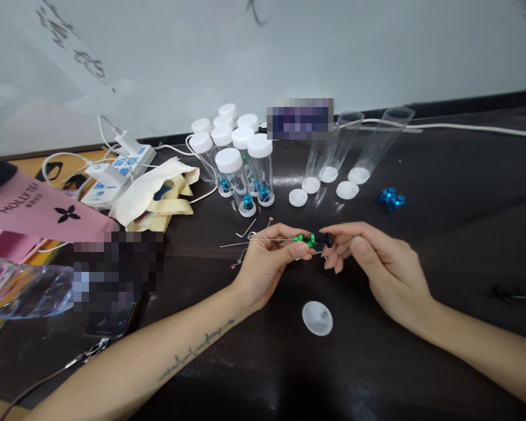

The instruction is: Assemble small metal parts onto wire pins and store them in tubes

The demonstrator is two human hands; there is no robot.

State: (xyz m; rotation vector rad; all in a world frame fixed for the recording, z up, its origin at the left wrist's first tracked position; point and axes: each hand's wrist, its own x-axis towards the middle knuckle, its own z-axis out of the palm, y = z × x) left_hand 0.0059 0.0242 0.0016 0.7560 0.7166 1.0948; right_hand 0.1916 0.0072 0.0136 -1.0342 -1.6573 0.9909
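**Two hands pinching one thin rod over a dark table**

Both hands I see through the head camera meet near the middle of the dark brown tabletop (442,193). My left hand (267,257) is curled almost closed, its thumb and forefinger tips pressed together on a thin silver metal rod (263,240) that lies level and pokes out to the left. Small green metal rings (304,238) sit on the rod just beside those fingertips. My right hand (377,263) comes in from the other side. Its thumb and forefinger are narrowed to a pinch on a black round knob (326,238) at the rod's right end, and its other fingers are loosely bent underneath, touching nothing I can make out.

A white round plastic cap (317,318) lies flat on the table, just below and between the two wrists. Behind the hands stands a cluster of clear plastic tubes with white screw lids (241,169), some with blue pieces at the bottom. To their right, uncapped clear plastic tubes (355,140) stand mouth up. A small pile of blue metal pieces (391,199) lies near them, well apart from my right hand. A cream cloth bag (158,193) and a white power strip (118,169) sit at the far left.
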